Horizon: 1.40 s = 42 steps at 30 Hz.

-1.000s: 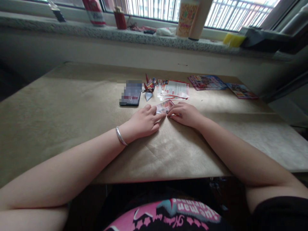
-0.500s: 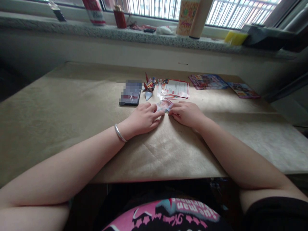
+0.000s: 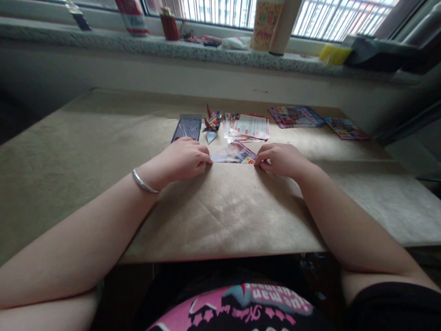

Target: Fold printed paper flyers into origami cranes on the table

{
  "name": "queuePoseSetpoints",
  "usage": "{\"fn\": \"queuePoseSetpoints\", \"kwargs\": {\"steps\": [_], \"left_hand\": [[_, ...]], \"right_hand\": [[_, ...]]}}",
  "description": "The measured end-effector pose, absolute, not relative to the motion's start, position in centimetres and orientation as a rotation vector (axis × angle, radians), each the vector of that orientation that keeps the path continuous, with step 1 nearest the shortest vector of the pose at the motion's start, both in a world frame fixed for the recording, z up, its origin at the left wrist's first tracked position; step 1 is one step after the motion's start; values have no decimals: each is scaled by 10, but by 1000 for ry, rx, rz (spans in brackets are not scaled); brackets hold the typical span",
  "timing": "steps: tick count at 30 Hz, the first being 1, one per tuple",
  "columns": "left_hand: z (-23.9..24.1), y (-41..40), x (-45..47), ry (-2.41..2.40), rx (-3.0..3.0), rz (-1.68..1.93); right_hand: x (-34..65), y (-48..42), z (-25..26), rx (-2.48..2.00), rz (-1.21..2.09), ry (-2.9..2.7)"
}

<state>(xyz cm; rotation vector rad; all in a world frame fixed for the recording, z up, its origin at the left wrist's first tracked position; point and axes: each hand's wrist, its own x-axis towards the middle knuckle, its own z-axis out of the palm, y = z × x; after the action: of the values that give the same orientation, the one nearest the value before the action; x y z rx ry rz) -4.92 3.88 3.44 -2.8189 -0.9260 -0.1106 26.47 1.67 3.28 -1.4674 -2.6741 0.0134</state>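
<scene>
Paper is showing more now: left hand and right hand, having parted from mid-edge, are pinching opposite near corners, apparently keeping that edge straight.

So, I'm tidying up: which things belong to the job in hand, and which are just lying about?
In the job: paper, held by left hand and right hand; perhaps folded figure, sheets.
Apparently just lying about: phone, cup, yellow object.

A silver bangle is worn — with a pink-printed black shirt.
</scene>
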Motion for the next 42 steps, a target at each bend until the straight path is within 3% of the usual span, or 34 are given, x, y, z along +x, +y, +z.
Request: {"fn": "queuePoseSetpoints", "kwargs": {"steps": [12, 30, 36, 42], "left_hand": [[41, 30, -47, -1161, -2656, 66], [44, 37, -57, -1217, -2751, 146], [32, 34, -52, -1170, -2675, -226], [24, 29, -44, -961, -2747, -163]], "right_hand": [[289, 19, 39, -1630, 88, -2683], [308, 26, 33, -1528, 241, -2677], [306, 24, 33, -1523, 228, -2672], [308, 26, 33, -1513, 179, -2708]]}}
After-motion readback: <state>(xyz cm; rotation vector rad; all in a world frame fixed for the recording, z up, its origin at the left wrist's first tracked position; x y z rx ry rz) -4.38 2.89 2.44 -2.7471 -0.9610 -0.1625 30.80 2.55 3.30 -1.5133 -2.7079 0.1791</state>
